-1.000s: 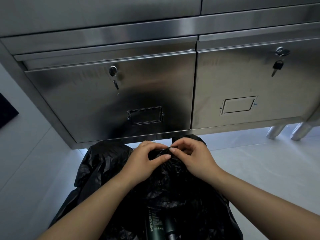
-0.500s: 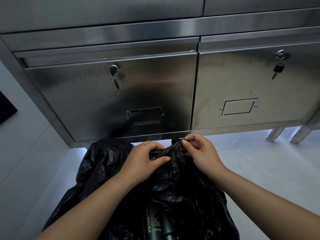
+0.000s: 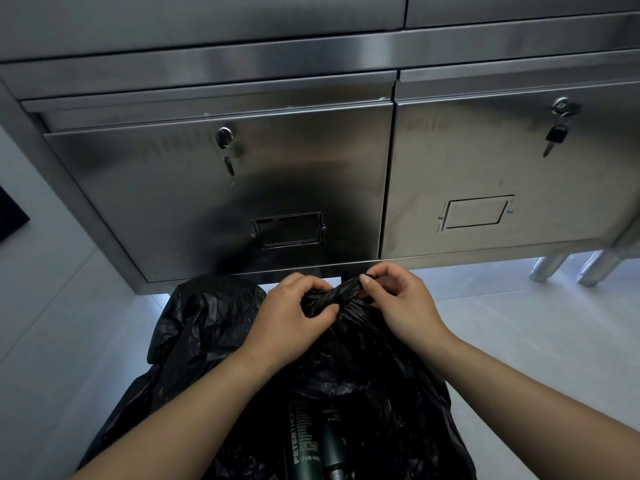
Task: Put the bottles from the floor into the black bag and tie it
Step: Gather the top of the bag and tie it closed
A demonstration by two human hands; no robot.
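Observation:
A crumpled black bag (image 3: 207,327) lies on the floor in front of me. My left hand (image 3: 291,317) grips a gathered bunch of its plastic. My right hand (image 3: 398,306) pinches the other twisted strand between thumb and fingers. The two strands cross in a twist (image 3: 337,294) between my hands. Two dark green bottles (image 3: 311,441) show through a gap in the bag near the bottom edge, lying side by side; one carries white lettering.
A stainless steel cabinet (image 3: 173,188) with two lower doors stands just behind the bag, keys hanging in both locks (image 3: 557,133). Its round metal legs (image 3: 550,268) are at the right. Pale floor tiles (image 3: 519,323) spread to both sides.
My hands have drawn slightly apart and the right one rose, pulling the bag's strands into a tighter twist. The view has tilted down a little.

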